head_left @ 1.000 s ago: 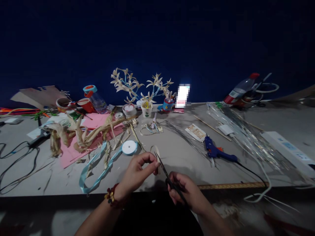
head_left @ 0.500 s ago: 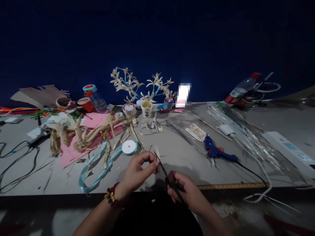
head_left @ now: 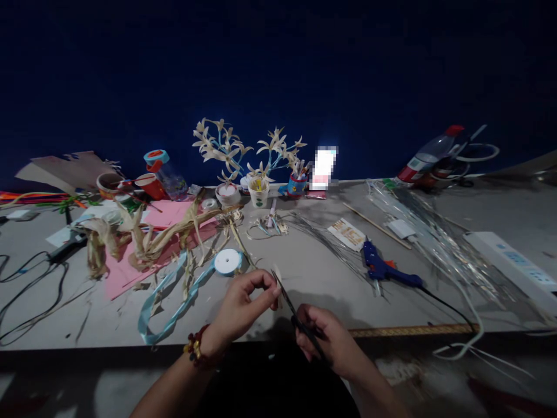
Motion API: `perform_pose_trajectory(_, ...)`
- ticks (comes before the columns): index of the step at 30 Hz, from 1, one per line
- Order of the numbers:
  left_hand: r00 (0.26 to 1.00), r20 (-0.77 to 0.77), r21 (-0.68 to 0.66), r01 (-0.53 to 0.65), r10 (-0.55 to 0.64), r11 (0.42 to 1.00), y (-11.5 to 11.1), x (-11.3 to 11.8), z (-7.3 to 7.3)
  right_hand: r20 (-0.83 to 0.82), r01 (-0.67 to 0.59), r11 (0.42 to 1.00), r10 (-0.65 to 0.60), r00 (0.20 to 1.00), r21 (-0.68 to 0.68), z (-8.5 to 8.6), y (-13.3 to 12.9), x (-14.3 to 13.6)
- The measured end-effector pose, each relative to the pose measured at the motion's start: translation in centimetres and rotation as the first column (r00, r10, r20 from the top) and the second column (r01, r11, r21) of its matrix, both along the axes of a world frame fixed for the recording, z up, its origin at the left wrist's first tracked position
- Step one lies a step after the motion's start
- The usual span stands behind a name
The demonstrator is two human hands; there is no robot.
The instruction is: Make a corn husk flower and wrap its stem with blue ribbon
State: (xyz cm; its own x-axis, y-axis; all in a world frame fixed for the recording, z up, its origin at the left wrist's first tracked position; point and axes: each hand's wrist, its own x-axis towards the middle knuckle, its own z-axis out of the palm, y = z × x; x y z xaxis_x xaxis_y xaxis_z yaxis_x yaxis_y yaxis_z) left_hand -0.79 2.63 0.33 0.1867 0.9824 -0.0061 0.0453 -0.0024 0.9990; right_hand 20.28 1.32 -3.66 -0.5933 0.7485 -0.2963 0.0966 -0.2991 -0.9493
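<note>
I'm pinching one pale strip (head_left: 278, 274) in my left hand (head_left: 247, 303), my right hand (head_left: 325, 335) holding one scissors (head_left: 289, 303) alongside.

In my right hand (head_left: 319, 334), to the right of the ribbon roll (head_left: 228, 262), the scissors (head_left: 286, 295) have smooth, dark metal blades. My left hand (head_left: 250, 299) pinches a pale strip (head_left: 277, 271), matt and thin. The blue ribbon (head_left: 159, 337) trailing off the roll has a soft satin sheen. Left of the roll, the husks (head_left: 145, 247) look dry, papery and wrinkled over matt pink paper (head_left: 119, 273). Well right of the roll, my glue gun (head_left: 387, 270) is smooth blue plastic, the stick (head_left: 376, 224) plain matt wood, and the clear plastic wrapping (head_left: 389, 204) crinkled and glossy.
</note>
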Motion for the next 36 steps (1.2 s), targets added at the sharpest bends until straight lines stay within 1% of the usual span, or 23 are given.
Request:
perform_pose_trajectory(3, 1.0, 0.006, -0.001, 0.016, -0.016, 1.0, 0.1, -0.1, 0.0, -0.025, -0.015, 1.0, 0.016, 1.0, 0.009, -0.1, 0.0, 0.0)
perform_pose_trajectory(6, 0.999, 0.019, -0.005, 0.026, -0.026, 1.0, 0.2, -0.1, 0.1, -0.009, -0.027, 0.999, 0.027, 1.0, 0.023, -0.4, 0.2, 0.1)
perform_pose_trajectory(11, 0.998, 0.034, -0.056, 0.062, -0.06, 0.997, 0.5, -0.6, -0.4, 0.051, 0.014, 1.0, -0.015, 0.999, 0.025, -0.7, 0.9, 0.0)
perform_pose_trajectory(13, 0.997, 0.056, -0.073, 0.062, -0.058, 0.995, 0.5, -0.7, -0.7, 0.063, 0.065, 0.998, -0.065, 0.996, 0.012, -0.7, 1.2, -0.1)
perform_pose_trajectory(15, 0.996, 0.081, -0.087, 0.04, -0.033, 0.995, 0.6, -0.6, -1.0, 0.047, 0.158, 0.987, -0.159, 0.986, 0.008, -0.7, 1.4, -0.5)
perform_pose_trajectory(18, 0.995, 0.103, -0.106, -0.001, 0.012, 0.994, 0.4, -0.2, -1.2, -0.044, 0.321, 0.943, -0.319, 0.947, 0.084, -0.5, 1.6, -1.3)
perform_pose_trajectory(21, 0.991, 0.129, -0.107, -0.031, 0.045, 0.994, 0.2, 0.3, -1.3, -0.12, 0.397, 0.902, -0.381, 0.917, 0.168, -0.2, 1.9, -2.3)
perform_pose_trajectory(25, 0.981, 0.176, -0.116, -0.059, 0.079, 0.991, -0.2, 0.9, -1.5, -0.161, 0.427, 0.88, -0.399, 0.903, 0.209, -0.1, 2.1, -3.4)
perform_pose_trajectory(28, 0.968, 0.217, -0.132, -0.098, 0.125, 0.986, -0.6, 1.3, -2.1, -0.188, 0.448, 0.877, -0.417, 0.889, 0.174, 0.2, 2.0, -3.9)
perform_pose_trajectory(32, 0.953, 0.237, -0.133, -0.163, 0.191, 0.978, -1.3, 1.6, -2.8, -0.179, 0.467, 0.876, -0.443, 0.878, 0.124, 0.6, 1.8, -4.2)
perform_pose_trajectory(34, 0.951, 0.234, -0.126, -0.175, 0.201, 0.976, -1.6, 1.6, -2.9, -0.158, 0.456, 0.882, -0.437, 0.886, 0.117, 0.5, 1.5, -3.9)
perform_pose_trajectory(36, 0.952, 0.22, -0.115, -0.193, 0.215, 0.974, -1.9, 1.5, -2.7, -0.104, 0.406, 0.902, -0.394, 0.913, 0.148, 0.2, 1.0, -3.3)
